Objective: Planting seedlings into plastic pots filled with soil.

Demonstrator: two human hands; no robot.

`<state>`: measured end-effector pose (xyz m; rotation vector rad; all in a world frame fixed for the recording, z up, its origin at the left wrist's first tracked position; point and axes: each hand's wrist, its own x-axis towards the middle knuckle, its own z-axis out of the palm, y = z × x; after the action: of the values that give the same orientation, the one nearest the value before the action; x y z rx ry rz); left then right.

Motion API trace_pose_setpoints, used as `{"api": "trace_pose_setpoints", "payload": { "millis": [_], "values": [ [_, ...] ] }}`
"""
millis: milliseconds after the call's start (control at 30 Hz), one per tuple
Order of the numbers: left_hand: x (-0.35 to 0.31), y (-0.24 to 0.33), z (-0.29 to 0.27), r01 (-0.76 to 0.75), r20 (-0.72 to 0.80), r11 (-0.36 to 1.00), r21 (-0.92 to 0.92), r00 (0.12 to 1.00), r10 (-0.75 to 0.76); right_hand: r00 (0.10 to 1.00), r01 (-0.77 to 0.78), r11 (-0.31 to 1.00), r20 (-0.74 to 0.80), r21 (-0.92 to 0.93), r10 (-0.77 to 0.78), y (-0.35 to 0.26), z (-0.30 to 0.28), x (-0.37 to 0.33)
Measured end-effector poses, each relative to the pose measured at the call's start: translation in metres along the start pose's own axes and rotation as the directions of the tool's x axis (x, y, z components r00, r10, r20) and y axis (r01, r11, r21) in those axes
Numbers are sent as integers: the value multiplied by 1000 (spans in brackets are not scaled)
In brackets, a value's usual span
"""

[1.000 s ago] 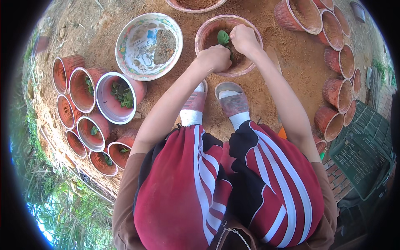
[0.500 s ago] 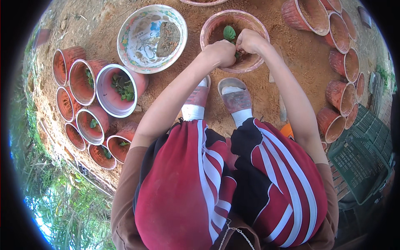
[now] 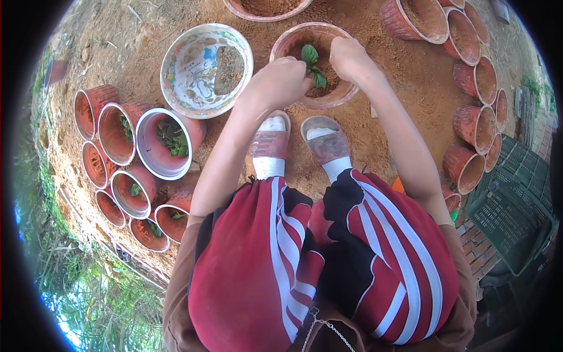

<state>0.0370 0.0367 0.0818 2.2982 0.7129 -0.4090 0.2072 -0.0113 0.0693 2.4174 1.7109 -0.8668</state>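
Note:
A small green seedling [image 3: 310,55] stands in the soil of a reddish plastic pot [image 3: 285,41] in front of my feet. My left hand [image 3: 280,86] crosses the pot's left rim, its curled fingertips close beside the lower leaves. Over the right side of the pot is my right hand [image 3: 352,59], fingers closed and apart from the leaves. Whatever either hand may hold is hidden by the fingers.
A floral-patterned bowl [image 3: 170,79] with wet soil sits left of the pot. Several reddish pots cluster at left, including a white-rimmed pot [image 3: 190,144] of seedlings. More pots [image 3: 476,123] line the right, near a green crate [image 3: 510,223]. Another soil-filled pot [image 3: 267,18] stands beyond.
Both hands have drawn apart from the seedling's stem, the left leftward and the right up toward the right rim. More leaves show now. The whole view has shifted slightly.

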Motion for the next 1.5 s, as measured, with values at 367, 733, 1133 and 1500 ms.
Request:
{"api": "trace_pose_setpoints", "payload": {
  "millis": [367,733,1133,1500],
  "values": [
    [-16,-40,5,88,-408,907,-411,873,-269,914,-166,801,394,575,-93,-18,57,-1],
    [-9,-45,24,74,-400,897,-436,877,-267,972,-183,832,223,524,73,-18,87,6],
    [-12,-36,23,101,-365,916,-389,896,-254,972,-224,719,208,658,112,-27,61,60],
    [-13,-42,26,56,-421,935,-351,882,-211,945,-315,721,269,616,183,-23,76,78]
  ]
}}
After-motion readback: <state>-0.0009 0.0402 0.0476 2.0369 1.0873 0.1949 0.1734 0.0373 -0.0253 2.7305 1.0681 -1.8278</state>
